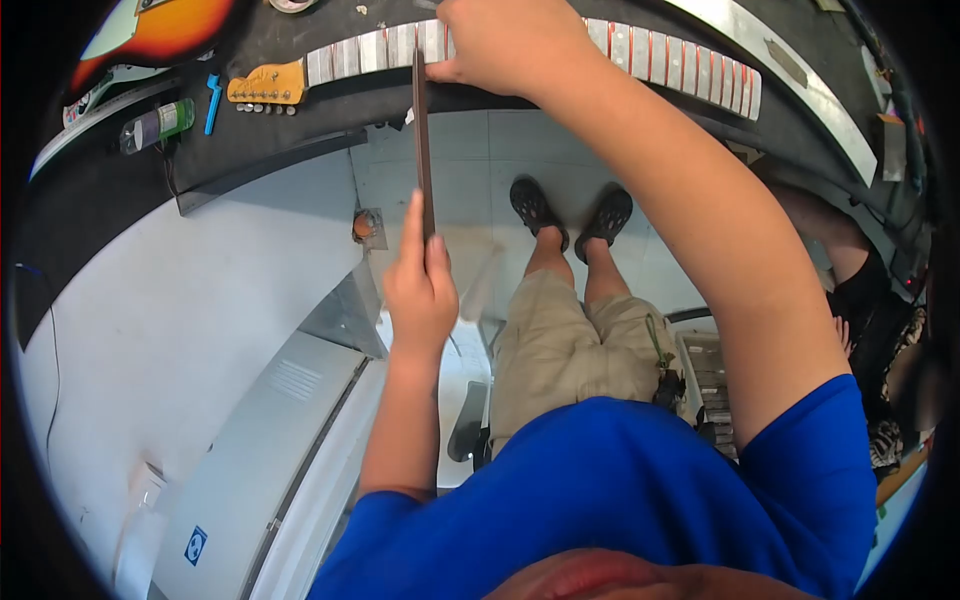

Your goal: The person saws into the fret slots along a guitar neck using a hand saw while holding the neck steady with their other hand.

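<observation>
1 long, flat brown bar (423, 150), left hand (420, 295) gripping near end, over 1 silver-topped guitar neck (375, 52) beneath right hand (515, 45) (grip unclear): apparently filing, next needing level pressure.

One guitar neck (395, 47), one bottle (158, 127), two clogs (537, 208) are visible.

Upper frame: guitar neck (375, 50) along bench (250, 143), bar's (423, 140) upper end over it. Upper left: guitar body (172, 35) beyond bottle (158, 127); small tool (212, 104) between bottle and headstock (268, 85).
</observation>
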Demonstrator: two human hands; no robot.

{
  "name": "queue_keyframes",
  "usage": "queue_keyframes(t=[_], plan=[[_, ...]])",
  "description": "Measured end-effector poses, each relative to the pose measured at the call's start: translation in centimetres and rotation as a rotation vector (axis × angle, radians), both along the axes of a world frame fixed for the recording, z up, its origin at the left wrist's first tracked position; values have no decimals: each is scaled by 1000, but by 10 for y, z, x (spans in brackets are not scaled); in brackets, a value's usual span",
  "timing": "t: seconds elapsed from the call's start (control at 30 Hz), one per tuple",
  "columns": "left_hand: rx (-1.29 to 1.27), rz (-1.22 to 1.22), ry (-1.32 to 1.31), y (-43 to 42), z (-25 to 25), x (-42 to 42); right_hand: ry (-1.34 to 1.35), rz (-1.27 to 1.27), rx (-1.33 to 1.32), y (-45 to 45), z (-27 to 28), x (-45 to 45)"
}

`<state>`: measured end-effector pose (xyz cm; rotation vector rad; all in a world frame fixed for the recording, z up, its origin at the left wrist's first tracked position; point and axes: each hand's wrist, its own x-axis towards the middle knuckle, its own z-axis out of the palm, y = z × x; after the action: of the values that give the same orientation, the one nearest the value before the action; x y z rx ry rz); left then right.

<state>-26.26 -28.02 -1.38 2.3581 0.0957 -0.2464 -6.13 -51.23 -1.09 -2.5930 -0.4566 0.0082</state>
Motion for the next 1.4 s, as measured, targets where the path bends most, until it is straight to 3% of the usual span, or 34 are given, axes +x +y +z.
queue_keyframes(t=[0.13,0.23,0.33,0.4,0.5,0.6,0.67,0.77,0.87,0.97,1.03,1.2,1.27,1.4], plan=[[44,-103,-72,-28,1,122,78,-39,-53,6,-5,7],[-34,-116,-50,-25,-1,122,118,-47,-44,10,1,6],[26,-74,-100,3,-13,19,115,-15,-66,6,0,7],[36,-94,-134,9,-20,4,62,-32,-50,5,-8,8],[27,-49,-23,-13,-2,57,73,-12,-39,3,2,1],[-40,-115,-126,-38,-5,143,87,-47,-47,6,0,5],[-40,-69,-40,-34,-1,126,120,-32,-66,11,-2,3],[19,-84,-181,-5,-20,41,52,-58,-47,7,-9,4],[42,-89,-210,2,-28,15,94,-30,-82,7,-2,4],[-14,-111,-155,-27,-18,118,89,-43,-80,8,-2,8],[-88,-85,-100,-30,-12,128,106,-35,-79,13,-4,-1],[-11,-68,-140,11,-30,-3,66,-45,-80,9,-6,5],[-24,-79,-130,11,-29,-7,95,-53,-95,7,-7,0],[-8,-146,-230,-26,-23,125,20,-64,-92,13,-11,7]])
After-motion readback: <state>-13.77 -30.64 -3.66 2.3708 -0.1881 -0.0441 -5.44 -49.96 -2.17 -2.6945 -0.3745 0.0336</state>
